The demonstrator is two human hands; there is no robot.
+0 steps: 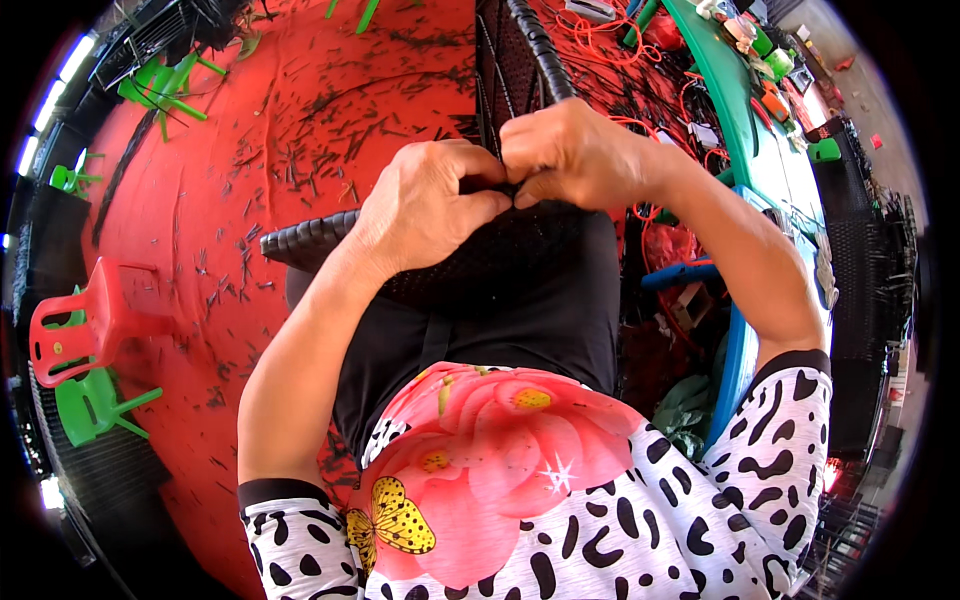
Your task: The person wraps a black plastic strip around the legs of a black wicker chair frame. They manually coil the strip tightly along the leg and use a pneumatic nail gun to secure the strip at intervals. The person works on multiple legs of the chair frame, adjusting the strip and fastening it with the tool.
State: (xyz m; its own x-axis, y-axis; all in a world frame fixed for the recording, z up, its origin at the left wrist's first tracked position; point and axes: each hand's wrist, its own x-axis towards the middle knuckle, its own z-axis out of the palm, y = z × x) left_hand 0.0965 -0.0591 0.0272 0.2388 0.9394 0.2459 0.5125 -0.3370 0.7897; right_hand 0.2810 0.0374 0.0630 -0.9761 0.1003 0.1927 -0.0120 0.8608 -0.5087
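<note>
A black woven wicker piece [300,238] rests across my lap, with one wrapped edge running left and an upright wrapped bar [540,50] rising at the far side. Where the two parts meet, my left hand [435,195] is closed in a pinch, thumb and forefinger at the corner. Close against it, my right hand [575,155] is also pinched, with its thumb pointing down at the same spot. Both hands grip the wicker there. A dark bit shows between the fingertips, too small to tell if it is a loose strand.
Short black offcuts litter the red floor covering [225,200]. A red plastic chair [95,320] and several green ones stand at left. To my right are a green-edged table [715,70] bearing small items, tangled orange-red hose [625,45] and a blue-edged surface [735,370].
</note>
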